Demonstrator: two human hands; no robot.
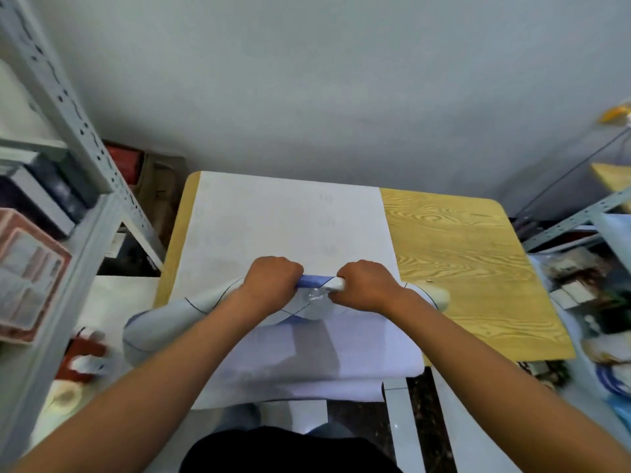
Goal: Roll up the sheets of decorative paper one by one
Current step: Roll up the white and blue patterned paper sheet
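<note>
paper roll [316, 280] | both hands gripping | metal shelves [82, 131] left

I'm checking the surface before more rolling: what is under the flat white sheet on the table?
The wooden table shows bare to the right of the white sheet and as a strip along its left edge. Anything lying directly beneath the sheet is covered and cannot be seen.

Two hands [273, 281] [367, 285], one paper roll [316, 280], one flat sheet [290, 227], one table [461, 268]
</note>
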